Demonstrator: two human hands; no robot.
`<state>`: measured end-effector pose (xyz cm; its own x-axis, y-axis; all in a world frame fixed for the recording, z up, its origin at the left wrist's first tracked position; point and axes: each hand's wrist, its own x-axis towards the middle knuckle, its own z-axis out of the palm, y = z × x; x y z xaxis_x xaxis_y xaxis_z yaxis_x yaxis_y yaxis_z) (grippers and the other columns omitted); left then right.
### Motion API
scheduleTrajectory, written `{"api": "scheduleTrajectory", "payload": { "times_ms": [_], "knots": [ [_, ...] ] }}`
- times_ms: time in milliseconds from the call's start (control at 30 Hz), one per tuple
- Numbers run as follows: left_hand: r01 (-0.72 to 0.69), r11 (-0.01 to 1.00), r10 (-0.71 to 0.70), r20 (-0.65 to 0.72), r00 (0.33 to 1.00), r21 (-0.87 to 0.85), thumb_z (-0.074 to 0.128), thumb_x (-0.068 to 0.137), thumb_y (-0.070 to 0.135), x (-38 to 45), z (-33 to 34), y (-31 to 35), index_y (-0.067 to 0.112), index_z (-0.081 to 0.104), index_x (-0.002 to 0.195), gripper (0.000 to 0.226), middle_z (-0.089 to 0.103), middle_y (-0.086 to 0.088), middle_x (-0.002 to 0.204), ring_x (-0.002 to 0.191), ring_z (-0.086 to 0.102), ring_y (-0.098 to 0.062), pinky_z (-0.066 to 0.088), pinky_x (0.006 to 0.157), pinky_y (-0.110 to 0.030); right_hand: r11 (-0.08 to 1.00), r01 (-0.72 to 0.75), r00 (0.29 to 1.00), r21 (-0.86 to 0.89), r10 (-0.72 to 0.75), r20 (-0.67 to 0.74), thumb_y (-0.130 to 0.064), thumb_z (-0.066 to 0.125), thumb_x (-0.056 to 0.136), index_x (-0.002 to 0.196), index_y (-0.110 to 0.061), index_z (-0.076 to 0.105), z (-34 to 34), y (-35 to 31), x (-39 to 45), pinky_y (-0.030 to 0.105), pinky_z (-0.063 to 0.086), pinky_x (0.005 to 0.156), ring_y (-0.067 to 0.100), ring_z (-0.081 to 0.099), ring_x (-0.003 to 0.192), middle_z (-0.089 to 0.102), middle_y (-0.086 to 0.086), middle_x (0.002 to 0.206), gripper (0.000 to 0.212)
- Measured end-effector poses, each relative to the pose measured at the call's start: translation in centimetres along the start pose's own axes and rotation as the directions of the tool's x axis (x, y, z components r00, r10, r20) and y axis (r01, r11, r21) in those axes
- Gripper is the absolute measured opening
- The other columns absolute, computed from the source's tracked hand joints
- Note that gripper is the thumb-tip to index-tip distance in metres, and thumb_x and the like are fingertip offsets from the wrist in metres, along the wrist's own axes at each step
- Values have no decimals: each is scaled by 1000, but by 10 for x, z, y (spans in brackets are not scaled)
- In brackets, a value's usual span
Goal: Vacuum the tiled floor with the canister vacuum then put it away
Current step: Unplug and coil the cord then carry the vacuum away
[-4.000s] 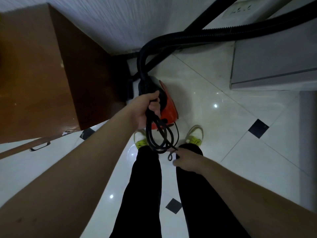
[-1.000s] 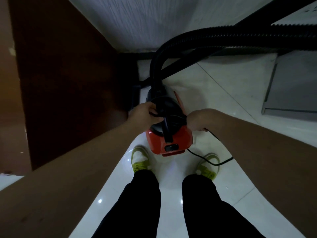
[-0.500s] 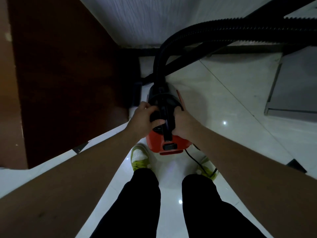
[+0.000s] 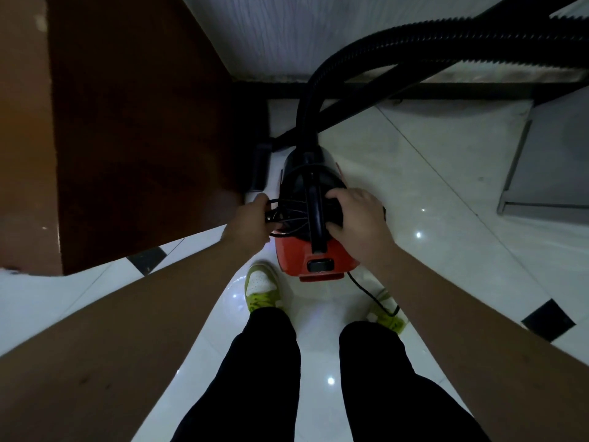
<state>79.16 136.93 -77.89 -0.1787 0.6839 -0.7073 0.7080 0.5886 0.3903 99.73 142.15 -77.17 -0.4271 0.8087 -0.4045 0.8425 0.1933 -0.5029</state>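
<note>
The red and black canister vacuum [image 4: 314,255] stands on the white tiled floor [image 4: 430,256] just in front of my feet. Its ribbed black hose [image 4: 398,36] arches up and away to the upper right. My left hand [image 4: 248,220] grips loops of the black power cord [image 4: 287,215] lying across the vacuum's top, left of the carry handle [image 4: 315,215]. On the right side of the top, my right hand [image 4: 357,218] presses with its fingers curled over the cord. A loose stretch of cord trails by my right shoe.
A dark brown wooden cabinet [image 4: 134,122] stands close on the left. A white wall [image 4: 277,30] with a dark baseboard is straight ahead. A grey piece of furniture [image 4: 554,161] stands at the right. Black diamond inlays mark the tile corners.
Four seconds ago my left hand held the coiled cord up above the vacuum. Since then both hands have come down onto the vacuum's top, laying the cord loops across it; my left hand shifted slightly left.
</note>
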Motion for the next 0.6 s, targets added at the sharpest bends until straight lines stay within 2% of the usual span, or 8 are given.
{"api": "scheduleTrajectory", "payload": {
  "times_ms": [100,133,233,367,433,500,533,600],
  "knots": [
    [76,996,-76,3,997,-40,66,89,10,-7,-5,-6,4,48,106,25,59,-8,94,60,63,-20,58,59,-37,984,-72,963,161,110,-246,-15,59,86,124,-15,57,1,-12,-19,35,42,97,24,54,110,60,5,120,37],
    [84,995,-85,1,996,-61,66,89,9,-10,-6,-7,4,48,107,26,58,-8,94,58,61,-17,56,56,-33,960,-121,950,251,185,-251,-15,55,90,126,-15,55,3,-18,-26,33,46,91,22,57,101,61,4,111,36],
    [75,993,-77,-28,997,-94,69,86,8,-15,-8,-4,7,48,114,34,62,-10,95,58,57,-13,46,53,-28,826,-293,943,482,332,4,-25,52,97,141,-16,39,14,-36,-38,33,56,75,16,64,80,64,1,88,47],
    [20,997,-23,-39,999,-77,72,83,12,-21,-12,4,9,46,128,52,61,-3,105,83,52,-11,38,69,-23,746,-371,926,553,344,158,-30,55,97,150,-15,27,23,-44,-30,18,40,92,21,59,117,63,6,127,61],
    [-8,993,3,-42,999,-115,70,83,15,-22,-16,8,10,44,133,56,60,-3,116,92,54,-9,41,74,-22,672,-406,912,620,345,222,-29,55,97,149,-17,29,23,-47,-19,15,34,97,14,55,120,59,1,129,60],
    [-2,995,-9,-102,995,-103,64,85,23,-18,-22,13,14,42,136,56,54,-6,125,105,56,-17,47,84,-31,556,-412,905,722,342,252,-28,57,96,143,-17,39,25,-46,-6,24,46,99,12,63,105,65,-1,118,52],
    [4,997,-17,-160,987,-81,59,87,25,-16,-26,19,16,42,137,53,50,-8,128,109,55,-22,48,89,-37,485,-415,902,770,333,276,-23,58,96,137,-15,46,26,-44,0,27,54,88,12,68,92,69,2,107,44],
    [-59,997,41,-274,961,-59,50,90,26,-8,-37,38,18,45,135,46,49,-9,128,112,53,-26,48,93,-44,326,-430,891,842,300,339,-14,59,96,123,-14,55,25,-41,6,22,54,69,10,65,73,69,3,89,28]
  ]
}}
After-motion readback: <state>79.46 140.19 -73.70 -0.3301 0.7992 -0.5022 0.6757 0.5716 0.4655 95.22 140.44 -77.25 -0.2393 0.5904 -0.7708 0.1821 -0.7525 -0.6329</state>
